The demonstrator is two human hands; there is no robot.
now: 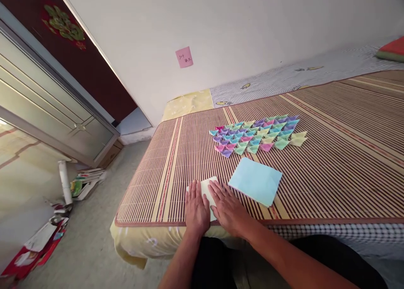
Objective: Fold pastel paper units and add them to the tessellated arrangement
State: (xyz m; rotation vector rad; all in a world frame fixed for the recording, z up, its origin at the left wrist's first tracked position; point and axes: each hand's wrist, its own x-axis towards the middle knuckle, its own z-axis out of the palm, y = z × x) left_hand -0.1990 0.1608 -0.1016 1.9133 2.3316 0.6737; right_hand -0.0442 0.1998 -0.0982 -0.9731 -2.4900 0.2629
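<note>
A pale, cream-coloured piece of paper (206, 191) lies at the front edge of the striped bed mat (148, 171), partly covered by both hands. My left hand (196, 207) rests flat on its left side, fingers stretched out. On its right side lies my right hand (227, 207), also flat with fingers extended. Just right of the hands is a stack of light blue paper sheets (256, 180). Farther back, several small folded paper boats (246, 139) in pink, purple, blue, green and yellow stand in close rows.
A pink note (184, 57) is stuck on the white wall (240, 32) behind the bed. Folded red and green cloth (393, 50) sits at the far right. On the floor at left are a pile of papers (86, 181), a white tube (65, 181) and red bags (34, 251).
</note>
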